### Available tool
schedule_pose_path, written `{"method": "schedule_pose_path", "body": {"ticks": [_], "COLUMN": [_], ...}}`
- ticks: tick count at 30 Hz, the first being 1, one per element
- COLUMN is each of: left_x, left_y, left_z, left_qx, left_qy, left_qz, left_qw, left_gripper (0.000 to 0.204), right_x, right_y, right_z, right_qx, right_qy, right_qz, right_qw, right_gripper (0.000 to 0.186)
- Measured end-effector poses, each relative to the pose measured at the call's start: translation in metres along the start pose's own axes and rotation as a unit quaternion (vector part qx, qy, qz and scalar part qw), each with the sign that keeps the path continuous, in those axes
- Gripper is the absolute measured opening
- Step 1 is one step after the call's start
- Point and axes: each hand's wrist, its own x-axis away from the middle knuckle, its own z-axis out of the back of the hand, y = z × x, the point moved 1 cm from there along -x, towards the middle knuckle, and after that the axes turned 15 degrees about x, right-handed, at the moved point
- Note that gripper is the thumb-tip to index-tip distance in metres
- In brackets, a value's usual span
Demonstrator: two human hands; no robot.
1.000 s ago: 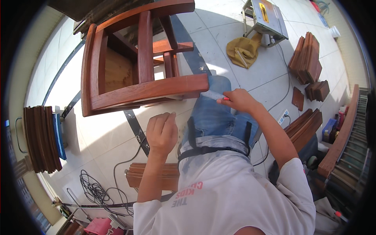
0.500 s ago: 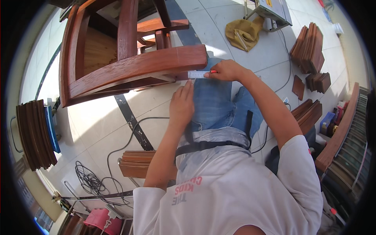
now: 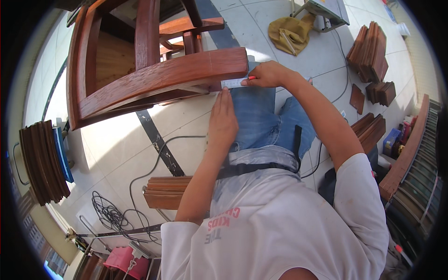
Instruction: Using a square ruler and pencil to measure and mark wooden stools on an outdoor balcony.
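A reddish-brown wooden chair frame point(image 3: 161, 77) lies on its side in front of me, one curved leg pointing right. Near the end of that leg is a short white ruler point(image 3: 232, 83) with scale marks, its left end meeting the wood. My right hand point(image 3: 269, 74) is closed around the ruler's right end, and a thin red stick, perhaps a pencil, pokes out between its fingers. My left hand point(image 3: 224, 114) has its fingers stretched out, the fingertips at the ruler's lower edge close to the wood. Its palm is turned away and hidden.
Stacks of brown wooden slats stand at left point(image 3: 44, 163), lower middle point(image 3: 168, 191) and right point(image 3: 368, 53). A black cable point(image 3: 109, 210) lies coiled on the tiles. A yellow-brown cloth bag point(image 3: 289, 36) sits by a metal stand point(image 3: 322, 14). A pink bin point(image 3: 126, 262) stands lower left.
Both hands and the ruler sit slightly higher in the picture, with the view shifted a little. My left hand has straightened its fingers along the ruler's edge. The right hand keeps its grip.
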Motion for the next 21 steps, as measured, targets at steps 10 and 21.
{"method": "schedule_pose_path", "body": {"ticks": [10, 21], "left_x": [0.0001, 0.0004], "left_y": [0.0042, 0.005], "left_z": [-0.0034, -0.0036], "left_qx": [-0.007, -0.019], "left_qy": [0.006, 0.031], "left_qz": [0.0, 0.001], "left_qw": [1.0, 0.999], "left_gripper": [0.057, 0.051], "right_x": [-0.0002, 0.0], "right_y": [0.0016, -0.0042], "right_z": [-0.0075, -0.0043], "right_qx": [-0.022, -0.031], "right_qy": [0.065, 0.062], "right_qz": [0.015, 0.015], "right_qw": [0.998, 0.997], "right_gripper": [0.066, 0.066]}}
